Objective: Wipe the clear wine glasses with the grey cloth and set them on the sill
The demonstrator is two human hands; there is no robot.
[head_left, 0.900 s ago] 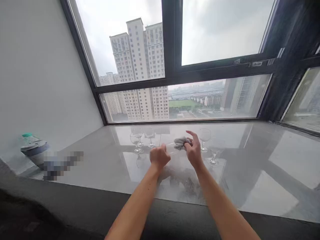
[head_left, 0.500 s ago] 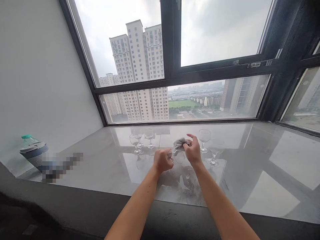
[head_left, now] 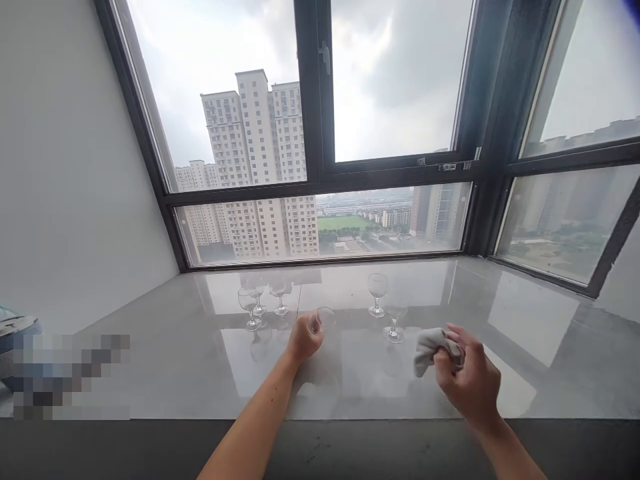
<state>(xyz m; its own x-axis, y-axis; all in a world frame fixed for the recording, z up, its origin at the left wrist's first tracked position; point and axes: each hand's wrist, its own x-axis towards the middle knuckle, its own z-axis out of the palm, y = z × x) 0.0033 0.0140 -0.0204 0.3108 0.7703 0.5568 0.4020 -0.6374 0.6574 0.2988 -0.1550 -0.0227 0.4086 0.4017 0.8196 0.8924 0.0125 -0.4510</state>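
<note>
My left hand is closed around a clear stemmed glass, tilted so its round edge faces right; the part inside my fist is hidden. Off to the right, my right hand pinches a crumpled grey cloth above the sill, apart from the glass. Two more stemmed glasses, a rear one and a nearer one, stand upright between my hands. Beyond my left hand, to the left, three others stand in a group, with one glass in front.
The glossy grey sill reflects the window and ends at a straight front edge. A dark window frame rises behind the glasses. At the far left a dark cup-like container is cut off by the picture edge, beside a blurred-out patch.
My right hand has drawn away from the held glass to the right, carrying the cloth. My left hand still grips the glass. The view has turned to the right.
</note>
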